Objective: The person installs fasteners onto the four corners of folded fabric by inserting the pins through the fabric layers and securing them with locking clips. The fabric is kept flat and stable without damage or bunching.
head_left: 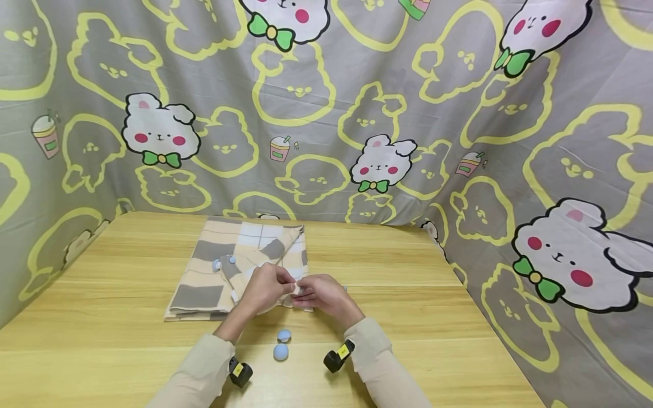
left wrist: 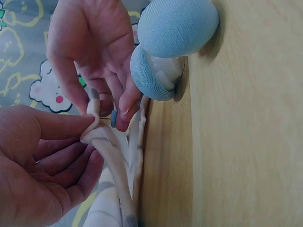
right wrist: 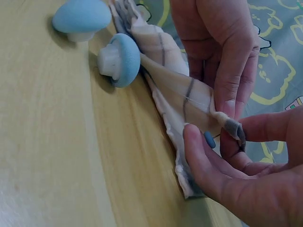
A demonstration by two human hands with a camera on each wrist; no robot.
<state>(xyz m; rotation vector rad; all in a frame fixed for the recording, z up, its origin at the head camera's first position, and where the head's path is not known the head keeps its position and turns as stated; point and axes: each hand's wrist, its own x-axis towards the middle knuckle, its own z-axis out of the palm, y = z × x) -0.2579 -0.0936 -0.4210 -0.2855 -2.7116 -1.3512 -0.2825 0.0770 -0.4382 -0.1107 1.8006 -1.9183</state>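
A grey curtain (head_left: 326, 113) printed with yellow outlines and white cartoon bears hangs behind and to both sides of a light wooden table (head_left: 102, 351).

On the far middle of the table lies a folded checked cloth (head_left: 204, 277) in beige, grey and white; its near right corner is lifted off the wood and gathered up between the two hands.

The left hand (head_left: 267, 286) pinches a bunched fold of that corner between thumb and forefinger, the other fingers curled beneath it. The right hand (head_left: 323, 294) meets it from the other side, thumb and fingertips closed on the same bunch of fabric, so that both hands touch at the fold; in the wrist views a small blue tip (right wrist: 209, 139) shows between the right fingers, too hidden to identify. A small black camera unit (head_left: 339, 356) is strapped at each wrist, below cream sleeves (head_left: 367, 345).

Just in front of the hands, two light blue mushroom-shaped pegs rest on bare wood: one stands on its stem with its round cap up (head_left: 280, 352), the other lies tipped on its side (head_left: 284, 335), close to the cloth's edge. Two more small blue pieces (head_left: 224, 262) sit on the cloth near its middle.
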